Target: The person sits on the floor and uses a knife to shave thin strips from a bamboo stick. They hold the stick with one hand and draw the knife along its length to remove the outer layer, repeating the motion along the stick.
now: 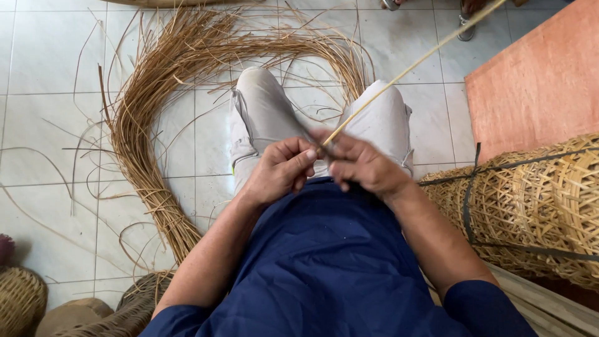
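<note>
My left hand (281, 170) and my right hand (364, 164) meet in front of my chest, above my knees. Both pinch the near end of a long, thin, pale rattan strip (412, 65) that runs up and away to the upper right edge of the view. A small dark thing, maybe a blade, shows between the fingers where the strip ends; I cannot tell which hand holds it. I sit with legs in light grey trousers (262, 112) and a dark blue shirt.
A big curved bundle of loose rattan strands (156, 125) lies on the white tiled floor at left. Tied woven lattice baskets (530, 206) lie at right, beside an orange board (536, 81). Woven items (22, 299) sit at lower left. Someone's sandalled feet (465, 25) show at top.
</note>
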